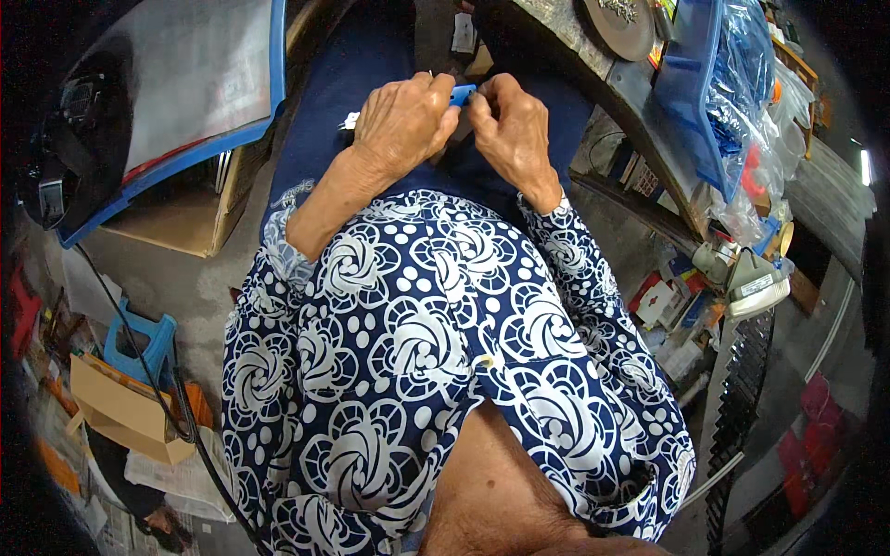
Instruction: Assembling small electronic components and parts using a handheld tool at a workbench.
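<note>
Above my lap, my left hand [403,119] is closed around a small flat blue piece [461,94], which looks like plastic and pokes out to the right of its fingers. My right hand [513,128] is pinched at the right end of that same piece, thumb and forefinger pressed together. Most of the piece is hidden by the fingers, so its exact kind does not show. A small white object [349,120] sits on my dark trousers beside the left hand; I cannot make out what it is.
A blue bin [691,93] with plastic bags of blue parts is at the upper right, beside a round dish [616,32] of small metal bits. A blue-edged panel [199,88] stands upper left. Lower left are a blue stool [139,343] and an open cardboard box [125,408].
</note>
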Tool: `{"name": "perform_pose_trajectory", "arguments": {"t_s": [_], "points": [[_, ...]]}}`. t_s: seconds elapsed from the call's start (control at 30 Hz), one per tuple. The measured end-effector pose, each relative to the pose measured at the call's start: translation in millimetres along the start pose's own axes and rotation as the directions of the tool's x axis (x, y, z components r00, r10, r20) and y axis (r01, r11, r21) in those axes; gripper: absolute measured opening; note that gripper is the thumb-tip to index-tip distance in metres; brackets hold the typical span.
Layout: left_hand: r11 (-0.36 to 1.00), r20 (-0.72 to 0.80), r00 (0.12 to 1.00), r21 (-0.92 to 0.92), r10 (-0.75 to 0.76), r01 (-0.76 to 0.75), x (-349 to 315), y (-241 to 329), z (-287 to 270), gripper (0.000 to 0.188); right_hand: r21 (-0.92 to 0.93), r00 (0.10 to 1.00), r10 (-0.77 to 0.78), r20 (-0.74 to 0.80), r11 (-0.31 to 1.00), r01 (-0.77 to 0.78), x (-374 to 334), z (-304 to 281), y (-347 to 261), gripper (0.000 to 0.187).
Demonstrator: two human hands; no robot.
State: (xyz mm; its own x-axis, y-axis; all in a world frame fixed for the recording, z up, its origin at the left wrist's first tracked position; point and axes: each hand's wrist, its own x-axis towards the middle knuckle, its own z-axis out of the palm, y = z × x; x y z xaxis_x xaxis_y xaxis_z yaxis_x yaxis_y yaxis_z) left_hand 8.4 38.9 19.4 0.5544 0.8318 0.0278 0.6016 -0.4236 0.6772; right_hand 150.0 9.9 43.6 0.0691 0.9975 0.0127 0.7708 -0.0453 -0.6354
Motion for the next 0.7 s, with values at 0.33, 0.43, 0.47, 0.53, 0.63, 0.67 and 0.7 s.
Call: {"name": "perform_pose_trajectory", "arguments": {"t_s": [0.33,0.43,0.47,0.53,0.63,0.67,0.7], "points": [[0.995,-0.095,0.995,-0.094,-0.039,0.03,-3,-3,-7,0.027,0.465,0.966,0.235,0.104,0.848,-0.256,-3,5,16,0.028],[0.986,-0.102,0.992,-0.158,-0.07,0.053,-3,-1,-13,0.027,0.636,0.909,0.377,0.176,0.662,-0.397,-3,6,20,0.027],[0.98,-0.095,0.992,-0.189,-0.086,0.067,-3,-1,-15,0.027,0.637,0.909,0.377,0.175,0.661,-0.397,-3,8,20,0.027],[0.975,-0.084,0.991,-0.205,-0.105,0.086,-4,-2,-17,0.027,0.832,0.885,0.346,0.313,0.349,-0.431,-1,14,13,0.025],[0.949,-0.07,0.982,-0.275,-0.176,0.151,-7,-5,-16,0.025,0.871,0.913,0.27,0.305,0.309,-0.382,3,23,10,0.023],[0.924,-0.063,0.972,-0.33,-0.228,0.195,-8,-6,-17,0.024,0.874,0.923,0.236,0.304,0.317,-0.369,4,24,10,0.022],[0.924,-0.061,0.972,-0.33,-0.225,0.194,-7,-7,-17,0.024,0.875,0.923,0.238,0.302,0.316,-0.368,5,26,11,0.022]]}}
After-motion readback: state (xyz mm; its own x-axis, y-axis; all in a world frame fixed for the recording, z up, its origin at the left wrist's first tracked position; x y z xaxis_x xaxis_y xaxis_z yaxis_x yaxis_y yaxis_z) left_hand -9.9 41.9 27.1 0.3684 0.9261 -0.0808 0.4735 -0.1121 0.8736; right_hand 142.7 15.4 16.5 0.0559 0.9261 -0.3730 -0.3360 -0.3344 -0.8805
